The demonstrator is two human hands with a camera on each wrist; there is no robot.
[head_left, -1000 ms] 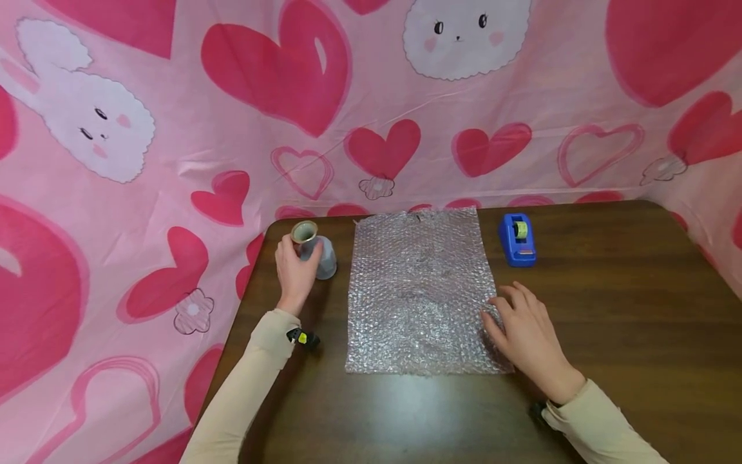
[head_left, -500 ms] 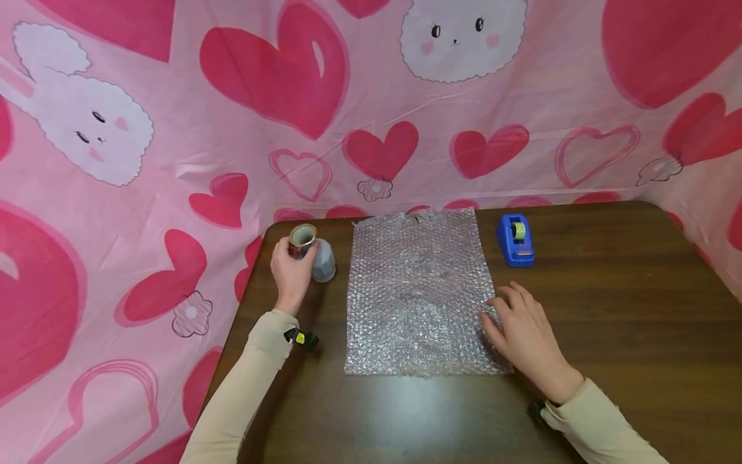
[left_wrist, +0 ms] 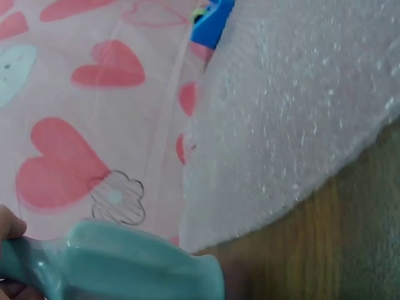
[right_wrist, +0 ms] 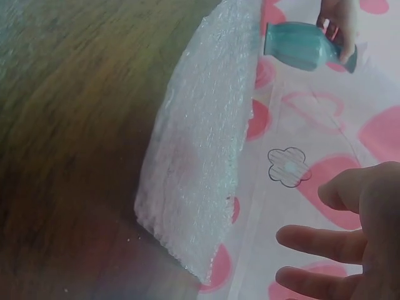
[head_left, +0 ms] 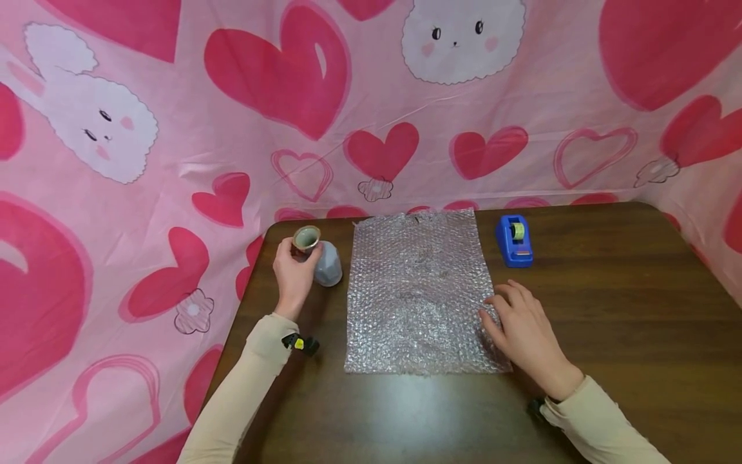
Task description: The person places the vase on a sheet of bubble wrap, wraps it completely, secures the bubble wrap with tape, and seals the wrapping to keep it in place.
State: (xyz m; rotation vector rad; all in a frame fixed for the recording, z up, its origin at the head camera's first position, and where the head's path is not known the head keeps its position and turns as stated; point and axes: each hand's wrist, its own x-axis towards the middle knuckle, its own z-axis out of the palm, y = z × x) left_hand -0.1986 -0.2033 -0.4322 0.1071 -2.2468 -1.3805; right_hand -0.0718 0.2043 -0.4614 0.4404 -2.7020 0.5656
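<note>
My left hand grips a ceramic vase by its narrow neck, at the far left of the table. In the left wrist view the glazed, faceted body of the vase looks blue-green. Its flared mouth leans left in the head view and its base points right; whether the base touches the table I cannot tell. A sheet of bubble wrap lies flat to the right of the vase. Over its right edge is my right hand, fingers spread and loosely bent, holding nothing.
A blue tape dispenser with a roll of tape stands at the back, right of the bubble wrap. The dark wooden table ends at a pink heart-print cloth hanging behind and at the sides.
The vase has tilted and shifted slightly to the right and toward me in my left hand. My right hand stays almost still, and the bubble wrap lies as before.
</note>
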